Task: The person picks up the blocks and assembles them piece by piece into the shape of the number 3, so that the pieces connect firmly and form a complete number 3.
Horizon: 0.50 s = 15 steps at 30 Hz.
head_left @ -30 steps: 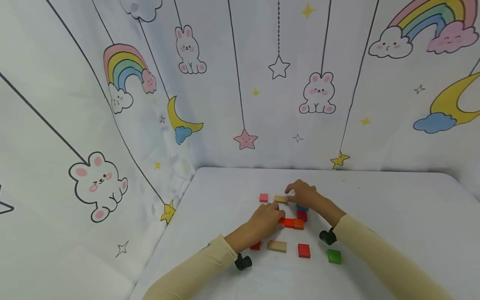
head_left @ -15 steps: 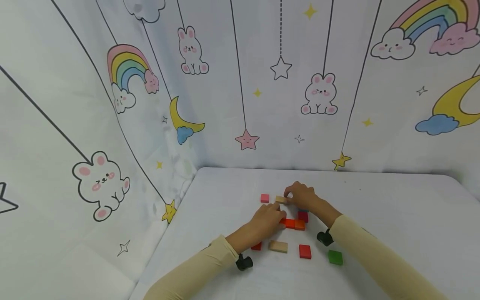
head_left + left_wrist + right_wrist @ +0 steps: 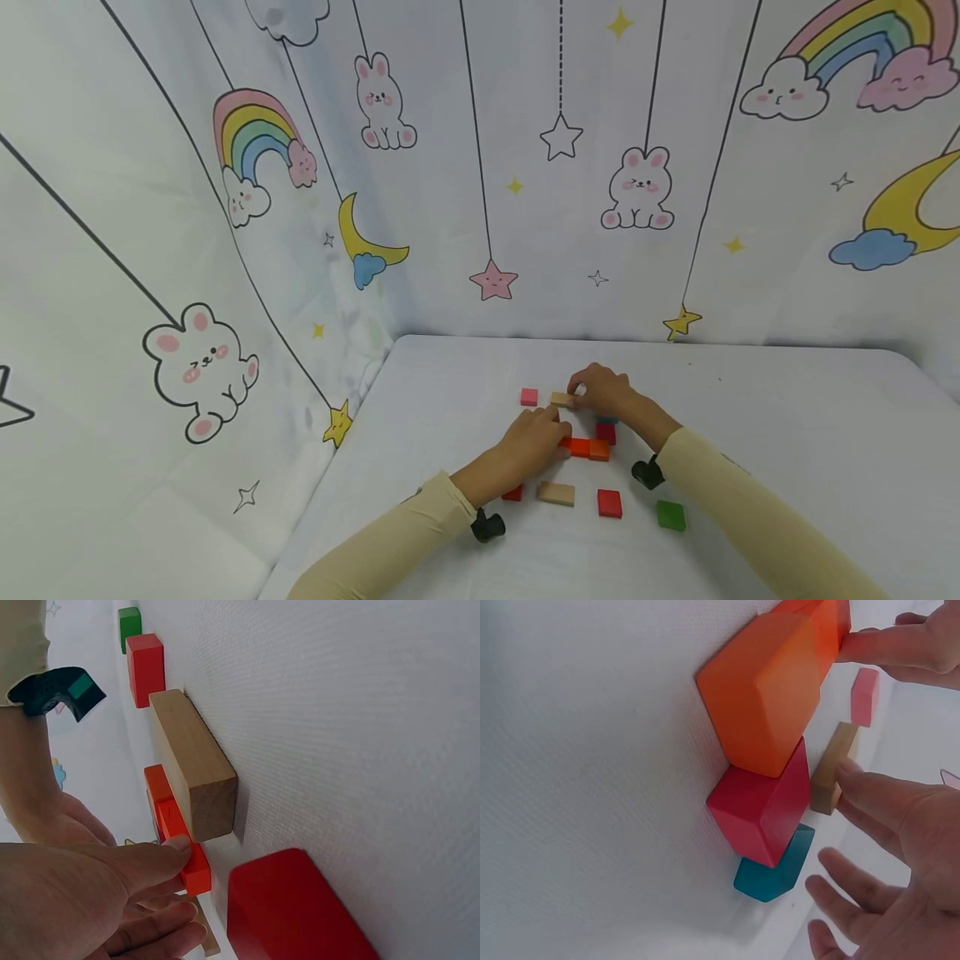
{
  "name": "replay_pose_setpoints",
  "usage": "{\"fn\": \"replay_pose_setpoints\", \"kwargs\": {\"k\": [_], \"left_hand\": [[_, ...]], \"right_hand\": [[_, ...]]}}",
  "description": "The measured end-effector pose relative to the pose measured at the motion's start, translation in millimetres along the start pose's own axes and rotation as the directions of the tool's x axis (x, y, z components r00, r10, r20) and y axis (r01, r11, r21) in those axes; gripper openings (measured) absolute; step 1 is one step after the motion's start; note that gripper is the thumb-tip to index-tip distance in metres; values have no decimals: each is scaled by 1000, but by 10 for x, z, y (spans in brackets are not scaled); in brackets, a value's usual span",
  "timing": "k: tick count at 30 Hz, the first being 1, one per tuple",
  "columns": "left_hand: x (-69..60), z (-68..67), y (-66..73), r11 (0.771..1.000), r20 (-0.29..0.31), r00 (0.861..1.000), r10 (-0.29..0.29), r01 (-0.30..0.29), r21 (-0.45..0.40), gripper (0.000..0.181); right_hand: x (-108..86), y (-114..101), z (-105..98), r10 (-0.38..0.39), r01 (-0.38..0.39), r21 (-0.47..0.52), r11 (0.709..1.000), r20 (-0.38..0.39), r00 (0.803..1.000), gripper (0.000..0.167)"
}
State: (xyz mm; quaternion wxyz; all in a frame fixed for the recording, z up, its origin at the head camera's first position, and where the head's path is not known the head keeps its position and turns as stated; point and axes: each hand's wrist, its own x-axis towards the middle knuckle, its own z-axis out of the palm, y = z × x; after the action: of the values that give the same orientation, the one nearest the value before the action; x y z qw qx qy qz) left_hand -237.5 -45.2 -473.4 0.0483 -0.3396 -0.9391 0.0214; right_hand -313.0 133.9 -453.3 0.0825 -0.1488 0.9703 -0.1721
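Note:
In the head view my left hand (image 3: 528,446) is at the left end of a row of orange-red blocks (image 3: 579,447). The left wrist view shows its thumb and fingers around the end block (image 3: 196,871). My right hand (image 3: 611,396) pinches the right end of a wooden block (image 3: 562,400) lying on the table. In the right wrist view its thumb presses the near side of that wooden block (image 3: 831,769), with a finger behind it. An orange block (image 3: 761,690), a crimson block (image 3: 761,802) and a teal block (image 3: 776,866) stand in line beside that hand.
A pink block (image 3: 529,397) lies left of the wooden one. Nearer the front are a red block (image 3: 513,493) partly under my left wrist, another wooden block (image 3: 557,493), a red block (image 3: 610,503) and a green block (image 3: 671,515). A patterned curtain (image 3: 442,167) surrounds the white table.
Over the last second my right hand has moved slightly left and down and closed its fingers on the wooden block's end. My left hand has stayed in place; the head view has shifted slightly.

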Motion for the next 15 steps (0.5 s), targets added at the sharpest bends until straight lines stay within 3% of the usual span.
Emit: {"fn": "replay_pose_setpoints", "kwargs": {"k": [15], "left_hand": [[3,-23,16,1000,31,999,-13,13,-12,29]], "right_hand": [[25,143,-62,-16,16,12,1000,45,999,16]]}}
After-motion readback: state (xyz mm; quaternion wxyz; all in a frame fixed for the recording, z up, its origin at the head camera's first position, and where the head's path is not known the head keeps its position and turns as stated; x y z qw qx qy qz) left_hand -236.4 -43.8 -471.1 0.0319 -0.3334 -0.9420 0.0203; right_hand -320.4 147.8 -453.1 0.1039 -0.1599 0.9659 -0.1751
